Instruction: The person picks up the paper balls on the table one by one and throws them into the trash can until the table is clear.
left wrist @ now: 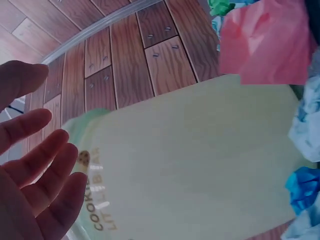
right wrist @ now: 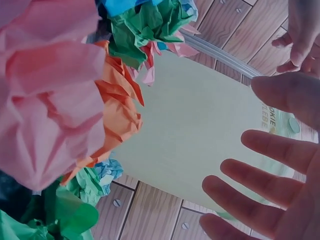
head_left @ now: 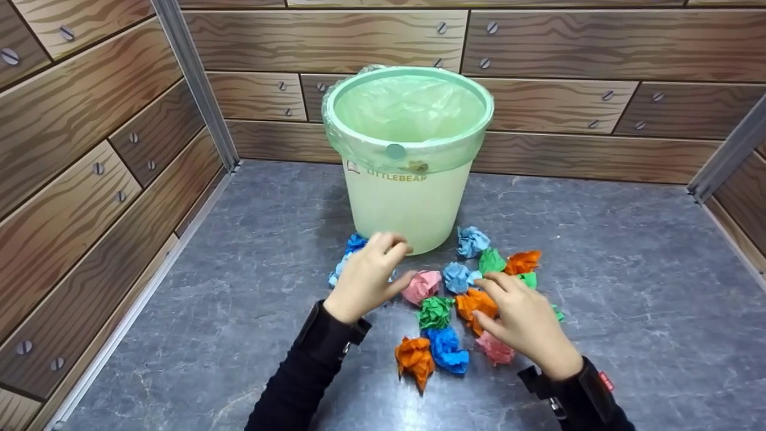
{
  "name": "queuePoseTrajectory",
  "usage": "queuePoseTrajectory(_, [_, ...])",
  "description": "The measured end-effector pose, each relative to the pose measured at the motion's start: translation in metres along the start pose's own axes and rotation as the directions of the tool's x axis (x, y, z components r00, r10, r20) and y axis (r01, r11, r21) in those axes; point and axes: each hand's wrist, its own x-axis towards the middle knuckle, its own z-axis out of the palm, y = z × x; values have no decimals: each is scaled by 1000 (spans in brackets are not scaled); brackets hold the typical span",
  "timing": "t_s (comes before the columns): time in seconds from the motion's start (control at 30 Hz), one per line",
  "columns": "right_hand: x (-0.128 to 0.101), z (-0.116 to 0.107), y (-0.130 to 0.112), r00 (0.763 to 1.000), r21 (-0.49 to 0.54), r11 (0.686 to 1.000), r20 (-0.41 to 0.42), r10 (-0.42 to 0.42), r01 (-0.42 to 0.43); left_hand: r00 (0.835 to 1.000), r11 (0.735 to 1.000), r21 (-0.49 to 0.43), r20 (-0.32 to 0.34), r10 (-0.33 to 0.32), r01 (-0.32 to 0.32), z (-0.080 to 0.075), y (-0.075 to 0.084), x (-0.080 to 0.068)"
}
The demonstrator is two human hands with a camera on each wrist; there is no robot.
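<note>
Grey stone-look floor (head_left: 598,269) carries paper balls just before a lined bin (head_left: 409,157). Both the left hand (head_left: 366,276) and the right hand (head_left: 525,320) hover with loose fingers, seemingly holding nothing. The orange ball (head_left: 473,303) lies at the right fingertips; a hasty grab could scatter neighbours.
</note>
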Motion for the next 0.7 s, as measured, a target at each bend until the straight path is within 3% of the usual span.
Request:
queuePoseTrajectory(0.17, [0,2,0,999,-25,999,36,25,-24,1000,1000,-6,26,16,-16,7,-3,-12])
queuePoseTrajectory(0.47, [0,-8,15,997,15,997,12,72,-73,998,1000,16,58,2,-3,11,-7,-19])
queuePoseTrajectory(0.6, [-3,-14,28,986,18,989,76,148,-149,998,1000,15,59,-3,3,11,-8,-21])
queuePoseTrajectory(0.7, [-6,-15,39,961,-1,975,167,219,-222,998,1000,8,59,-8,7,11,-8,-22])
